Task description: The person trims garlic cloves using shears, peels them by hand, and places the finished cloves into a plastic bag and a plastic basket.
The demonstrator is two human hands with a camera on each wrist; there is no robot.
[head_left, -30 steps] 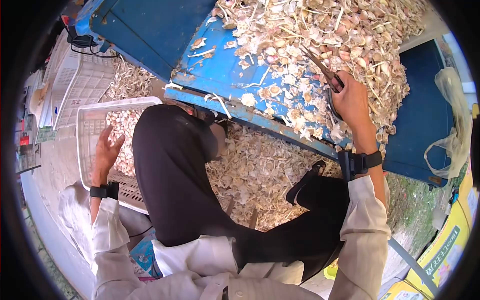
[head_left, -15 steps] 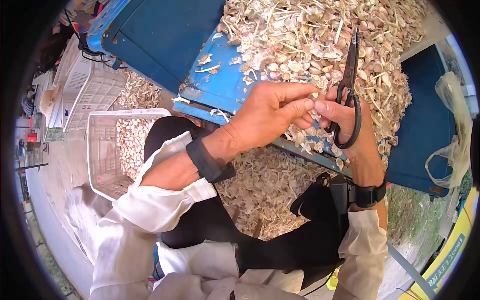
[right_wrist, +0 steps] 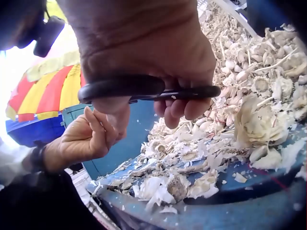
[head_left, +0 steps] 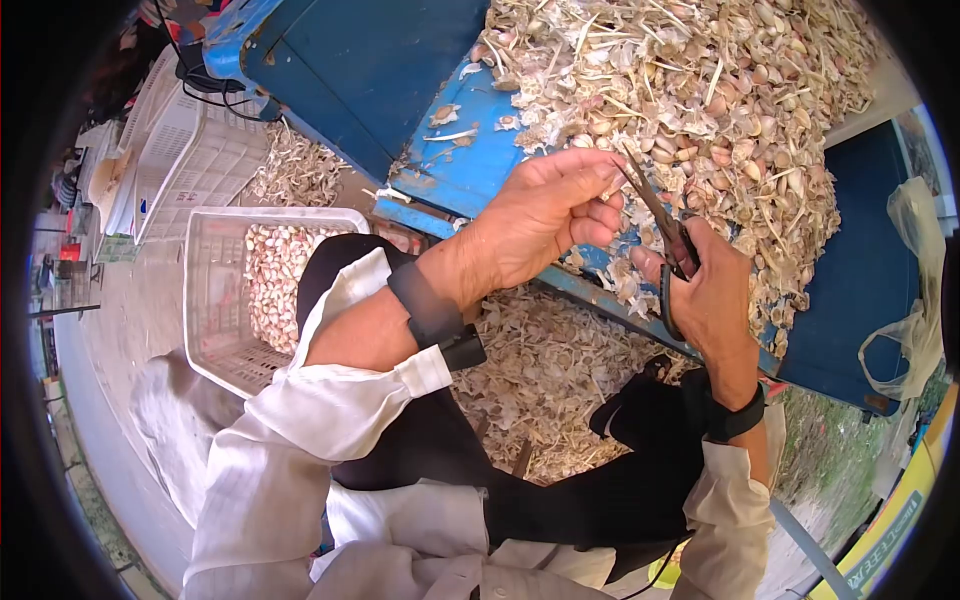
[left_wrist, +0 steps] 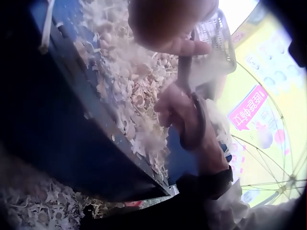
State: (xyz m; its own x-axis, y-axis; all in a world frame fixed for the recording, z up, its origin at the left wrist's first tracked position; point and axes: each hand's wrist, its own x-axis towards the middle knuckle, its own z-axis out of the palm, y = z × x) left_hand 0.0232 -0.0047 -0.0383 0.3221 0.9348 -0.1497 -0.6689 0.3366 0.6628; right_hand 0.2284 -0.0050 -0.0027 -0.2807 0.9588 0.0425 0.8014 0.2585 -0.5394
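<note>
My left hand (head_left: 545,220) reaches across over the front edge of the blue table and pinches a garlic clove between thumb and forefinger; the fingers hide most of it. My right hand (head_left: 722,300) holds black-handled scissors (head_left: 655,212), their blades pointing up and left to the left fingertips. In the right wrist view a scissor handle loop (right_wrist: 122,88) lies across the right palm, with the left hand (right_wrist: 88,139) beyond. Behind both hands spreads a heap of garlic cloves, skins and stems (head_left: 700,110).
The blue table (head_left: 455,165) carries the heap. At the left stands a white plastic crate (head_left: 215,300) holding peeled-looking cloves (head_left: 275,290). Stacked white crates (head_left: 195,160) are behind it. Skins and stems (head_left: 555,370) cover the ground between the legs. A clear plastic bag (head_left: 915,290) hangs at the right.
My left hand went from over the white crate to the right hand, pinching a small clove. The scissors were raised upright, then tilted left, with their blades now by the left fingertips.
</note>
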